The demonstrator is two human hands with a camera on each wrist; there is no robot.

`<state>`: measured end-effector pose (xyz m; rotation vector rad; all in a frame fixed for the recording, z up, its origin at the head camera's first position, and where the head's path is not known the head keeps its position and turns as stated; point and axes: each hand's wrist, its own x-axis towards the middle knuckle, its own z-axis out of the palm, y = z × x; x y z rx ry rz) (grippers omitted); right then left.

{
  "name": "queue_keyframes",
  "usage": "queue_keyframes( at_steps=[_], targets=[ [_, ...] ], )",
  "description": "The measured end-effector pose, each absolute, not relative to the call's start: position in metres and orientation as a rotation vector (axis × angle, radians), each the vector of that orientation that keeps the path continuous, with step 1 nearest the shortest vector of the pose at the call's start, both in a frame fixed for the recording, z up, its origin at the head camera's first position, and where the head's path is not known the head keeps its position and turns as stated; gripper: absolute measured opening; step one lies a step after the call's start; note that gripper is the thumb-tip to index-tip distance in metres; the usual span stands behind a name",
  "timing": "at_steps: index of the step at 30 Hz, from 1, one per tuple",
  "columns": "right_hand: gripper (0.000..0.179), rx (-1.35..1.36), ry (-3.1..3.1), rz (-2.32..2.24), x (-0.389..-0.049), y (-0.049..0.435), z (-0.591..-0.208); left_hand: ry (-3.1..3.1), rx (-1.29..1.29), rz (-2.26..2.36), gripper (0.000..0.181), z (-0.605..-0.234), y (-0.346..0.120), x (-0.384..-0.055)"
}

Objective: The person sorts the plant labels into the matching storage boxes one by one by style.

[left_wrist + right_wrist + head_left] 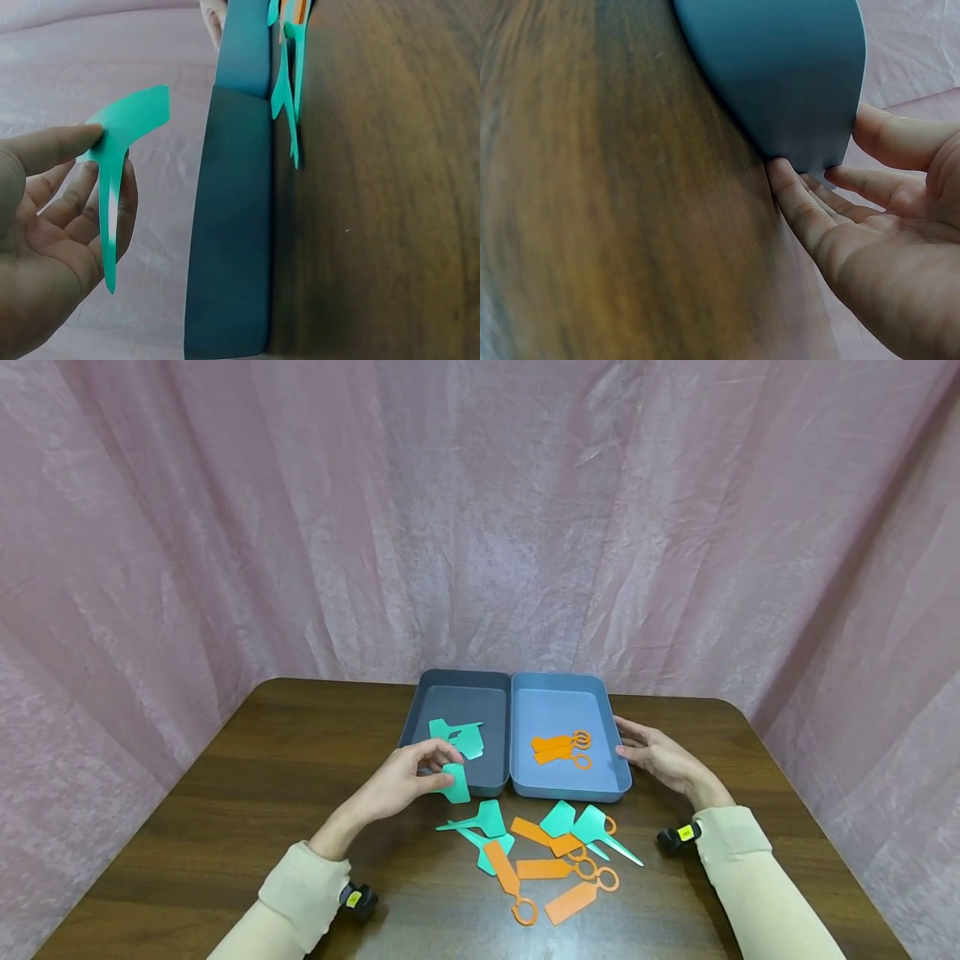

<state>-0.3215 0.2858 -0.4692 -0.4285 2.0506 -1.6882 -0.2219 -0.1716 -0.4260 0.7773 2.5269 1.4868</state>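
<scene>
My left hand (408,781) pinches a green T-shaped plant label (112,142) between thumb and fingers. The label's pointed stem hangs down, and the hand is over the front left of the dark grey tray (495,693). Several green labels (468,741) lie inside that tray. To its right, the blue tray (555,693) holds a few orange ring tags (555,750). My right hand (663,760) rests at the blue tray's right side; in the right wrist view its fingertips (781,169) touch the outer wall, with the thumb by the rim.
In front of the trays, green labels (491,818) and orange ring tags (572,902) lie loose and partly overlapping on the brown wooden table (315,760). The two trays stand side by side near the table's far edge. A pink curtain (480,527) hangs behind.
</scene>
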Motion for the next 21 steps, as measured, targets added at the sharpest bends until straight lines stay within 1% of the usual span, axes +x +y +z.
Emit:
queue_keyframes(
  at_steps=[10,21],
  targets=[
    [0.074,-0.435,2.066,-1.676,-0.322,0.286,-0.470,2.561,0.745,1.476,0.025,-0.415,-0.173,-0.232],
    [0.074,-0.440,2.038,-1.691,-0.322,0.287,-0.470,2.629,0.715,1.480,0.027,-0.402,-0.175,-0.260]
  ],
)
